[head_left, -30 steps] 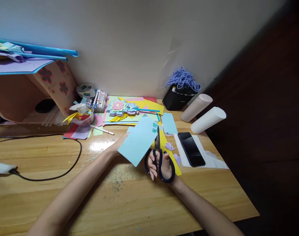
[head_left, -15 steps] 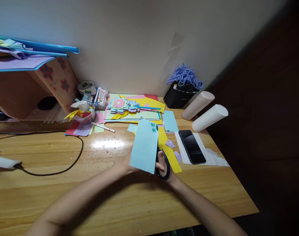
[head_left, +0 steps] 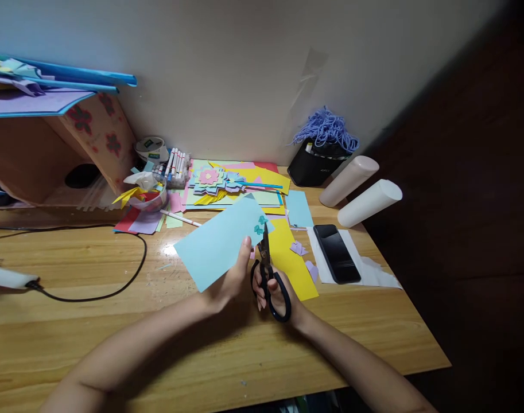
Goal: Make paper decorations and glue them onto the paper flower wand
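Observation:
A light blue paper sheet [head_left: 218, 241] with small green drawn shapes near its right corner is held up by my left hand [head_left: 233, 275], the thumb lying on its face. My right hand [head_left: 276, 295] grips black-handled scissors [head_left: 265, 252], fingers through the handle loops. The blades point up and are slightly apart, right at the sheet's right edge beside the green shapes. Beneath the scissors lies a yellow paper strip [head_left: 294, 264] on the table, with small purple paper pieces [head_left: 298, 248] next to it.
A black phone [head_left: 337, 253] rests on white paper at the right, near two white cylinders [head_left: 370, 202]. Behind stand a black holder [head_left: 315, 166] with blue yarn, layered paper flowers [head_left: 214, 179] and markers [head_left: 175, 164]. A cardboard box [head_left: 93, 137] and black cable [head_left: 143, 264] are left.
The blue sheet has turned, its lower end swinging left. My left thumb now shows on its face, and the scissors, hidden behind the sheet before, are in view with blades pointing up.

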A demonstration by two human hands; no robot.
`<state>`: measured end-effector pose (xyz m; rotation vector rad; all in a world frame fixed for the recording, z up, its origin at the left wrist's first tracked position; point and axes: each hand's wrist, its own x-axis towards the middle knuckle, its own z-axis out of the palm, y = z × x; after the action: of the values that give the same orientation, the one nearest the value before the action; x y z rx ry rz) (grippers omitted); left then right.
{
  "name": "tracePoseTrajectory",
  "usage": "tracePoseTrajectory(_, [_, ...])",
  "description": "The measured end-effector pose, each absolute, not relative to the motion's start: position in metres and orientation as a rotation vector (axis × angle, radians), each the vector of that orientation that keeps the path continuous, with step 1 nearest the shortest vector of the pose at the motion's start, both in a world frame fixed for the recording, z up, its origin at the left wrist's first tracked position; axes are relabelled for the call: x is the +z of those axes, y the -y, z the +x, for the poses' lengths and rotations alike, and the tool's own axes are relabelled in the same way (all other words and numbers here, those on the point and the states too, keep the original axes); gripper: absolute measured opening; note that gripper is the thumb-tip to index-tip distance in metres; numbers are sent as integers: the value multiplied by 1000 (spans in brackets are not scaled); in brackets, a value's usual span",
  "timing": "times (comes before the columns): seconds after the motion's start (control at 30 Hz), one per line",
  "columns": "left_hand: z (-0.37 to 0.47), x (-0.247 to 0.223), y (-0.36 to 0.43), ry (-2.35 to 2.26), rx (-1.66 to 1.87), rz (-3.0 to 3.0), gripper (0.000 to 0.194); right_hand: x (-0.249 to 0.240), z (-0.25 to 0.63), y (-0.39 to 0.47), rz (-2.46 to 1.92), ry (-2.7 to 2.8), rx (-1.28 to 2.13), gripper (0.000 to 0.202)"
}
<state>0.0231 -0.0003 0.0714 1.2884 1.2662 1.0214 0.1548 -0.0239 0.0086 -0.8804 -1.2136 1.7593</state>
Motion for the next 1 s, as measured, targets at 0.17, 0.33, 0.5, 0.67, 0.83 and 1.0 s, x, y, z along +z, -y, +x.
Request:
tracePoseTrajectory(0.17, [17, 87, -12, -1421, 1103, 1248, 34, 14, 157, 24, -792, 1217, 1878, 62])
tracePoseTrajectory(0.33, [7, 85, -26, -1442, 1019, 1460, 40, 15, 162, 20, -669, 1208, 1981, 67])
tracePoseTrajectory(0.5, [-3, 78, -36, -1411, 973, 1896, 39, 19, 169, 14, -748, 1306, 1990, 70])
tracePoseTrajectory(0.67, [-6, 73, -40, -1376, 867, 1995, 43, 23, 170, 12, -785, 1353, 1965, 72])
tracePoseTrajectory(0.83, [-6, 73, -42, -1344, 845, 1998, 42, 25, 169, 13, -814, 1364, 1965, 72])
tracePoseTrajectory(1.0, [-5, 74, -43, -1306, 856, 1941, 42, 24, 168, 12, -808, 1325, 1978, 70])
